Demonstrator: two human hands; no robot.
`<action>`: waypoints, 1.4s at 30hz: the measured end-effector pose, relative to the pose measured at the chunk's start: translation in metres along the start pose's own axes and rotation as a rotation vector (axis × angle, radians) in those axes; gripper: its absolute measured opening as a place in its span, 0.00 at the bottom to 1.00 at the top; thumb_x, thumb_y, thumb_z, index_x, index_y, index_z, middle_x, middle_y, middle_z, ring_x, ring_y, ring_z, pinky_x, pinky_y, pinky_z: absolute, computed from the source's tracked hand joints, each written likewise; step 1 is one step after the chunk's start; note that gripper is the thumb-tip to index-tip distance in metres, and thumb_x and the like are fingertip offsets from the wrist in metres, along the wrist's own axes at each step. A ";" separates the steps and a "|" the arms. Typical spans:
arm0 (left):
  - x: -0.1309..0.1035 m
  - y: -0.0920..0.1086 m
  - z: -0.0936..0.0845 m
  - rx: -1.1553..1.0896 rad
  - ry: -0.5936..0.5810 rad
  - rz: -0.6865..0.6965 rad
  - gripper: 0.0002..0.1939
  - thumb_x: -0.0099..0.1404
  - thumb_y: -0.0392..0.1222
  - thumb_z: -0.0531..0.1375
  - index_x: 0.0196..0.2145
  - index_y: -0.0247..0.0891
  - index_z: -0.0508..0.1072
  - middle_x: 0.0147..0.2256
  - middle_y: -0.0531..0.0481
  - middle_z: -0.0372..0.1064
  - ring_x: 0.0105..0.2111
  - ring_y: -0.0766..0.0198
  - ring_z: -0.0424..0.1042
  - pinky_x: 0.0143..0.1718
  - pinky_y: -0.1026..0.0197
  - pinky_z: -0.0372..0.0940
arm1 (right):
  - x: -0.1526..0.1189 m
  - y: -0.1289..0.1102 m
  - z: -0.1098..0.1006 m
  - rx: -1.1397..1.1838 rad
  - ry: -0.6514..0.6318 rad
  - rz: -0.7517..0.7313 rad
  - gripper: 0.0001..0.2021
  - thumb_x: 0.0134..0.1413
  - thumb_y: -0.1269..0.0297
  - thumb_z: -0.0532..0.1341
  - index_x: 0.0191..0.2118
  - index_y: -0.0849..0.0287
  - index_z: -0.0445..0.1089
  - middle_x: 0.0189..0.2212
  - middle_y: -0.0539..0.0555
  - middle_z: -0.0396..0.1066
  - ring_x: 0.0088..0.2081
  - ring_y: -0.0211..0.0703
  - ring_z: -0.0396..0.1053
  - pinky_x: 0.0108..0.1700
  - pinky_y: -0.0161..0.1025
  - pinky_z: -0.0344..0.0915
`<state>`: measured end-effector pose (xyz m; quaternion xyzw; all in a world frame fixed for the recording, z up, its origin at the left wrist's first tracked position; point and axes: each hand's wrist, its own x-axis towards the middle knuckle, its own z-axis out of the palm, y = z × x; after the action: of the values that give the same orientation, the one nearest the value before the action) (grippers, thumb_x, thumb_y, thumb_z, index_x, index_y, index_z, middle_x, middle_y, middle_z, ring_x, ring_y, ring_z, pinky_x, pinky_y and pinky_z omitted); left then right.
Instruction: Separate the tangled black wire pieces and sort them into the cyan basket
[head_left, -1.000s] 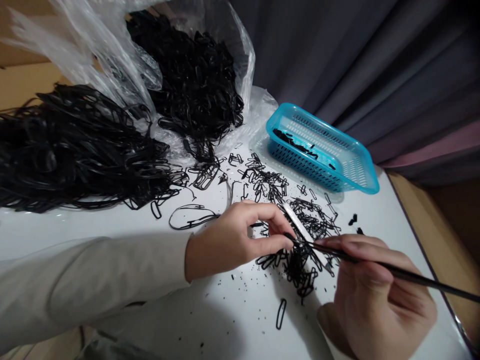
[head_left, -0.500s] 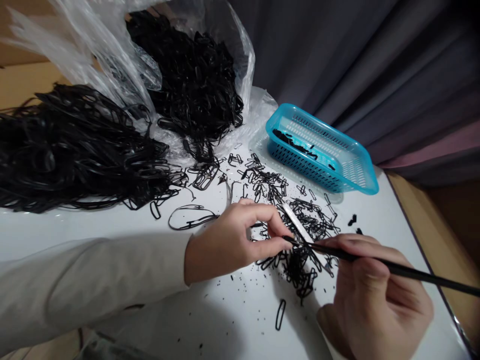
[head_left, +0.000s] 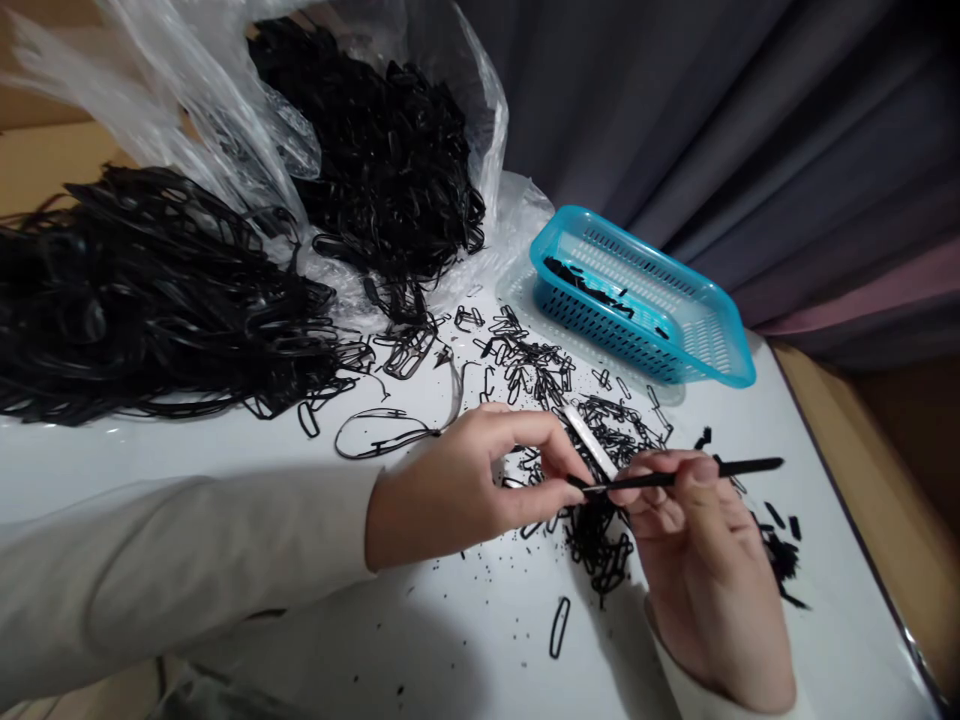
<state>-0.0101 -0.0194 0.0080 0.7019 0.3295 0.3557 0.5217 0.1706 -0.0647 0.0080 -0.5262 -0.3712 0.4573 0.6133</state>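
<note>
The fingers of my left hand (head_left: 476,480) are pinched on a small black piece (head_left: 575,483), mostly covered by my fingertips, above a scatter of thin black loops (head_left: 600,550) on the white counter (head_left: 517,620). In my right hand (head_left: 716,570) the fingers are clamped on a slim black tool (head_left: 660,481), its pale tip right at that piece. Just beyond, a white strip (head_left: 591,443) lies among the loops, and farther back the blue basket (head_left: 720,370) has black bits (head_left: 592,292) inside. Short black scraps (head_left: 781,560) lie in a small heap to the right of my right hand.
</note>
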 end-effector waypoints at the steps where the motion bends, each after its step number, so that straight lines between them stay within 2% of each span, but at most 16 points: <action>1: 0.000 0.000 0.000 -0.010 -0.009 -0.006 0.01 0.60 0.33 0.62 0.30 0.35 0.73 0.30 0.53 0.72 0.31 0.69 0.69 0.34 0.66 0.63 | 0.001 0.000 0.001 0.024 -0.005 0.041 0.10 0.51 0.56 0.66 0.29 0.59 0.74 0.27 0.48 0.74 0.24 0.32 0.74 0.29 0.29 0.73; 7: 0.000 0.000 0.000 -0.050 -0.043 -0.030 0.01 0.59 0.35 0.61 0.30 0.35 0.73 0.30 0.52 0.72 0.32 0.68 0.70 0.36 0.65 0.63 | 0.001 0.001 0.005 0.170 -0.088 0.240 0.10 0.50 0.56 0.66 0.29 0.58 0.72 0.24 0.47 0.74 0.24 0.32 0.72 0.29 0.28 0.72; 12: 0.000 0.000 0.000 -0.093 -0.067 -0.076 0.02 0.59 0.36 0.61 0.29 0.35 0.72 0.30 0.52 0.72 0.32 0.68 0.69 0.36 0.65 0.63 | 0.000 0.002 0.003 0.116 -0.066 0.212 0.11 0.52 0.55 0.65 0.29 0.58 0.71 0.24 0.47 0.72 0.24 0.32 0.71 0.29 0.30 0.72; 14: 0.000 0.000 0.001 -0.120 -0.033 -0.083 0.02 0.59 0.36 0.62 0.29 0.35 0.71 0.30 0.53 0.70 0.32 0.69 0.69 0.35 0.66 0.63 | -0.001 0.002 0.000 0.056 -0.022 0.095 0.12 0.54 0.54 0.63 0.30 0.58 0.72 0.27 0.48 0.73 0.25 0.31 0.72 0.29 0.29 0.71; 17: -0.001 -0.001 0.002 -0.151 -0.002 -0.105 0.03 0.58 0.36 0.63 0.30 0.36 0.71 0.30 0.54 0.69 0.32 0.70 0.69 0.35 0.66 0.62 | -0.003 0.002 -0.002 -0.027 0.045 -0.240 0.10 0.57 0.59 0.61 0.31 0.59 0.73 0.31 0.49 0.72 0.31 0.35 0.73 0.32 0.32 0.72; 20: -0.001 -0.001 0.002 -0.169 -0.002 -0.141 0.03 0.58 0.36 0.63 0.30 0.36 0.71 0.30 0.54 0.70 0.32 0.69 0.69 0.35 0.65 0.62 | -0.008 0.002 0.006 -0.119 0.087 -0.623 0.07 0.58 0.62 0.61 0.32 0.59 0.74 0.29 0.50 0.71 0.32 0.40 0.73 0.33 0.40 0.72; 22: -0.001 -0.001 0.002 -0.183 0.005 -0.151 0.03 0.58 0.37 0.63 0.29 0.37 0.71 0.30 0.54 0.70 0.32 0.69 0.69 0.35 0.64 0.62 | -0.011 0.001 0.013 -0.160 0.125 -0.754 0.07 0.57 0.63 0.62 0.31 0.59 0.74 0.26 0.49 0.71 0.29 0.42 0.72 0.31 0.43 0.70; 26: -0.001 -0.002 0.002 -0.209 0.010 -0.173 0.03 0.58 0.37 0.63 0.30 0.37 0.71 0.29 0.55 0.69 0.31 0.69 0.67 0.35 0.64 0.62 | -0.013 0.000 0.020 -0.187 0.145 -0.760 0.06 0.56 0.65 0.63 0.30 0.58 0.75 0.25 0.48 0.72 0.29 0.44 0.73 0.29 0.45 0.70; 34: -0.001 -0.001 0.002 -0.212 0.013 -0.169 0.03 0.58 0.37 0.63 0.29 0.37 0.71 0.29 0.56 0.69 0.32 0.70 0.67 0.36 0.65 0.61 | -0.012 0.002 0.017 -0.187 0.161 -0.751 0.06 0.54 0.63 0.64 0.30 0.58 0.75 0.25 0.48 0.72 0.29 0.45 0.73 0.29 0.46 0.70; 39: -0.002 -0.002 0.003 -0.218 0.021 -0.177 0.04 0.57 0.37 0.64 0.29 0.37 0.71 0.29 0.55 0.70 0.32 0.69 0.68 0.36 0.64 0.62 | -0.004 0.009 0.015 -0.209 0.173 -0.932 0.05 0.54 0.63 0.65 0.30 0.58 0.76 0.23 0.48 0.73 0.25 0.43 0.72 0.23 0.43 0.67; 42: -0.002 -0.003 0.003 -0.228 0.016 -0.181 0.04 0.57 0.37 0.64 0.29 0.37 0.71 0.29 0.55 0.70 0.31 0.69 0.68 0.36 0.64 0.62 | 0.000 0.014 0.010 -0.253 0.141 -1.036 0.06 0.54 0.64 0.65 0.31 0.60 0.76 0.24 0.48 0.74 0.26 0.43 0.73 0.22 0.43 0.68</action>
<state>-0.0088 -0.0215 0.0047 0.6024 0.3531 0.3481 0.6255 0.1589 -0.0617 -0.0038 -0.3733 -0.5924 0.0101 0.7139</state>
